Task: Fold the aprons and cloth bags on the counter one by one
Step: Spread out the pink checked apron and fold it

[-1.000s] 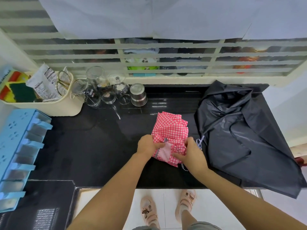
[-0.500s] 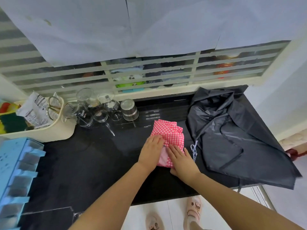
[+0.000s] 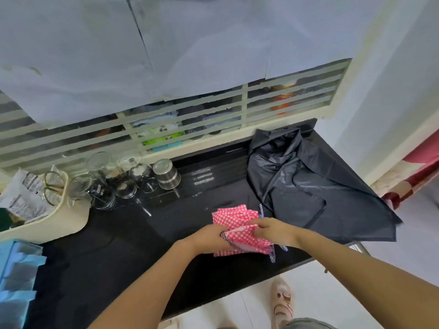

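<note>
**Counter Station: Two-Hand Grip on Folded Gingham Cloth**

1. The black counter [image 3: 114, 245] spans the view from the left edge to the right wall.

2. A black apron [image 3: 308, 186] lies unfolded and crumpled on the right end of the counter. Its lower corner overhangs the front edge.

3. Both forearms enter from the bottom of the view and converge above the front part of the counter, left of the black apron.

4. A cream basket [image 3: 59, 222] stands at the left rear and holds scissors [image 3: 51, 188]. A cluster of glass jars [image 3: 99, 162] and a steel canister [image 3: 167, 173] stand beside it on its right. A blue rack [image 3: 16, 269] occupies the lower-left corner.

5. The pink gingham cloth [image 3: 234, 216] lies partly folded on the counter, just beside the black apron. Whether it is an apron or a bag cannot be told.

6. The left hand [image 3: 209, 238] sits at the left edge of the cloth, knuckles up. Its fingers are curled closed on an upper layer with a navy-striped trim.

7. The right hand [image 3: 275, 230] sits at the right side of the cloth, knuckles up. Its fingers are bent together and pinch the pink fabric. The layer is gathered between the two hands.

8. A striped strap [image 3: 272, 256] hangs from the cloth below the right wrist.
</note>
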`<state>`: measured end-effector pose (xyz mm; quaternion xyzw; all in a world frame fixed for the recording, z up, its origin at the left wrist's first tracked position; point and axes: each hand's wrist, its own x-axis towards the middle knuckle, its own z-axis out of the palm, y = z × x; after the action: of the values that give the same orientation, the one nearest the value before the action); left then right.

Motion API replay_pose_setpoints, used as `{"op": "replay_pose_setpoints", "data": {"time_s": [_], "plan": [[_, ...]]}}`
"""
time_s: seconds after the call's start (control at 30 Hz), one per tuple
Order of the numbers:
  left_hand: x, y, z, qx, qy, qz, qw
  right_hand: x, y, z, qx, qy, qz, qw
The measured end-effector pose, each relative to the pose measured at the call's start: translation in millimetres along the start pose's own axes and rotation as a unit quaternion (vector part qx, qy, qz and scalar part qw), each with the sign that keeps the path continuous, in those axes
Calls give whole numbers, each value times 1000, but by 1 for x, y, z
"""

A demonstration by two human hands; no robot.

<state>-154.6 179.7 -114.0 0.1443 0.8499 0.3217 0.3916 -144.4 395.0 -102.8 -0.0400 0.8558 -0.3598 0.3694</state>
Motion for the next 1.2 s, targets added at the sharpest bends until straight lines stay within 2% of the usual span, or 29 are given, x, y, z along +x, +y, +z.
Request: {"op": "replay_pose_setpoints", "data": {"time_s": [0.07, 0.17, 0.3, 0.4, 0.47, 0.57, 0.63, 0.7, 0.77, 0.87, 0.93, 1.0, 1.07, 1.13, 1.2], "plan": [[6, 3, -2, -50, -10, -16, 999, -4, 8, 2, 67, 18, 34, 997], [14, 6, -5, -90, 16, -33, 995, 0, 16, 8, 145, 56, 52, 987], [27, 7, -5, -47, 114, -127, 984, 8, 23, 11, 205, 89, 103, 969], [44, 9, 0, -67, 123, -182, 973, 13, 33, 11, 233, 87, 123, 961], [52, 16, 1, -144, 105, -200, 963, 15, 44, 16, 324, 114, 150, 927], [54, 29, 5, -290, 47, -211, 932, 20, 57, 21, 482, 119, 203, 844], [52, 37, 5, -361, 18, -207, 909, 20, 63, 16, 507, 104, 221, 827], [51, 43, 0, -394, 15, -188, 900, 12, 59, 5, 505, 68, 211, 834], [53, 55, -11, -382, 44, -156, 910, 3, 47, -16, 487, 71, 169, 854], [53, 88, -34, -341, 112, -84, 930, -14, 24, -48, 378, 161, 33, 911], [49, 115, -49, -305, 130, -15, 943, -34, 5, -69, 301, 183, -28, 935], [44, 142, -64, -258, 84, 58, 961, -56, -10, -92, 210, 184, -96, 955], [33, 159, -80, -250, -7, 117, 961, -71, -17, -109, 155, 196, -123, 960], [25, 172, -94, -264, -66, 142, 952, -85, -19, -126, 172, 195, -134, 956], [19, 185, -102, -283, -85, 156, 943, -95, -22, -136, 207, 179, -176, 946]]}}
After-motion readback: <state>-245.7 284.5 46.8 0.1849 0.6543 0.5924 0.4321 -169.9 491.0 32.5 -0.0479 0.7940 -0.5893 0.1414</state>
